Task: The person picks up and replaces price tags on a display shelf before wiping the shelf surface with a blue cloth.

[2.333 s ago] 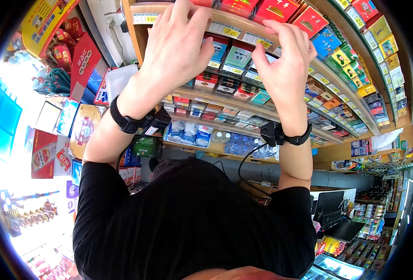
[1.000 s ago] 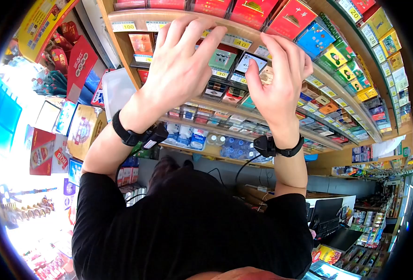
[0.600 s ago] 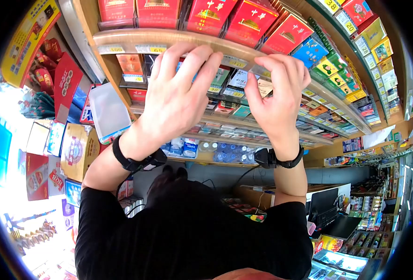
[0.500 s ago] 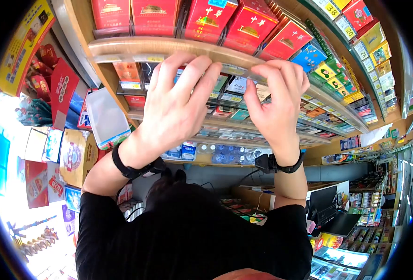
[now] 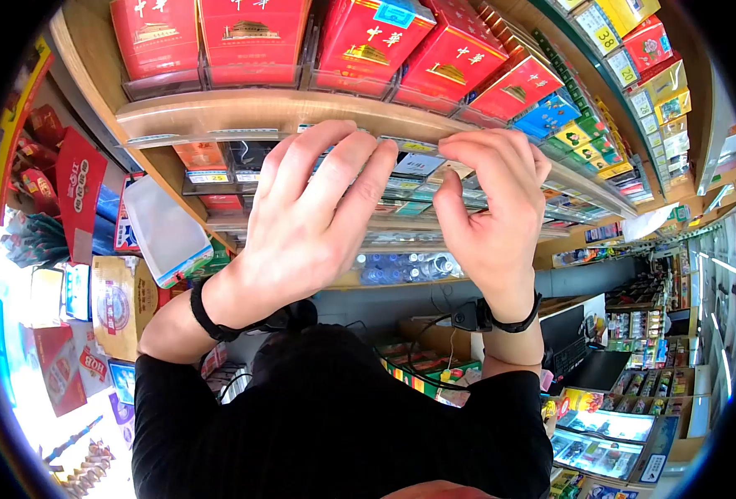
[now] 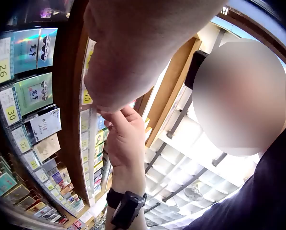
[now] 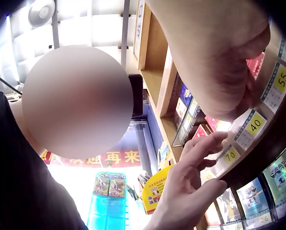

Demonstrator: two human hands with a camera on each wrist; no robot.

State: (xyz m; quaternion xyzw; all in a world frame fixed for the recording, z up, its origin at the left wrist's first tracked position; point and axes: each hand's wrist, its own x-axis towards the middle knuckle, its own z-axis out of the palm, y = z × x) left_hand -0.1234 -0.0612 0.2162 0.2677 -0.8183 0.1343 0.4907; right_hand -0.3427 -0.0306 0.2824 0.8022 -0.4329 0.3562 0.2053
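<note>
Both hands are raised to the front edge of a wooden shelf [image 5: 193, 116]. My left hand [image 5: 306, 220] rests its bent fingertips at the edge, thumb side turned inward. To its right, my right hand [image 5: 497, 195] touches the same edge with bent fingers, its thumb spread away below. Red cigarette packs [image 5: 256, 33] stand in clear holders just above the fingers. In the right wrist view, the left fingers lie beside a price label reading 70 [image 7: 230, 154] and one reading 40 [image 7: 254, 125]. Neither hand shows a loose object in it.
Below the edge sit more packs, including a teal one [image 6: 35, 91]. Bottles [image 5: 401, 268] are under the shelves. A clear plastic bin [image 5: 164, 229] and cartons stand at left, a laptop [image 5: 563, 341] behind at right.
The view has come closer and higher over the shelf, so the red packs show larger and the labels are seen edge-on. Both hands stay at the edge, the left shifting slightly along it.
</note>
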